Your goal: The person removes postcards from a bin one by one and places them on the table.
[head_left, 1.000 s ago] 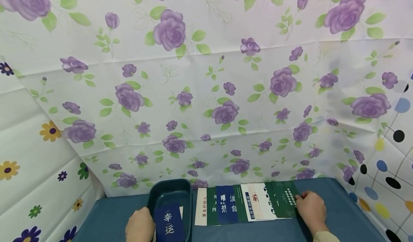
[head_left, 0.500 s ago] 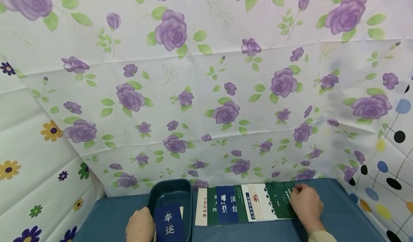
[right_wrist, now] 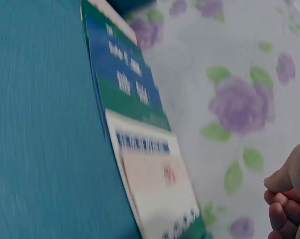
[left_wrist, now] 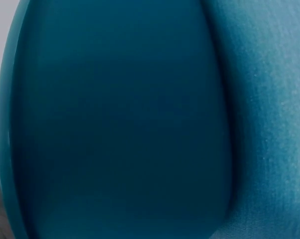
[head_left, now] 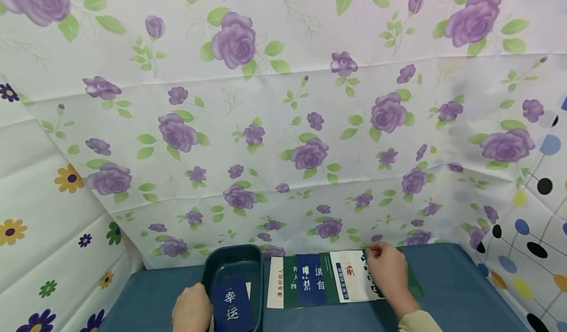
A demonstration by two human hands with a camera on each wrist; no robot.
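Observation:
My left hand (head_left: 192,308) grips the left rim of a dark teal plastic tray (head_left: 232,260); the tray's outer wall (left_wrist: 125,124) fills most of the left wrist view. Inside the tray lies a blue card (head_left: 232,306) with pale characters, over a white one. To the right, printed cards (head_left: 312,285) overlap in a row on the table. My right hand (head_left: 387,270) hovers over the row's right end, partly hiding a green card (head_left: 415,284). In the right wrist view, its fingers (right_wrist: 278,211) are loosely curled, with nothing between them and the thumb.
A blue-teal cloth (head_left: 460,292) covers the table. Behind it rises a white sheet with purple flowers (head_left: 310,155), close to the far edge of the cards. Patterned sheets also stand at the left (head_left: 48,253) and right (head_left: 531,209).
My right hand has moved left from the outer edge of the green card to above the row's right end. My left hand stays at the tray.

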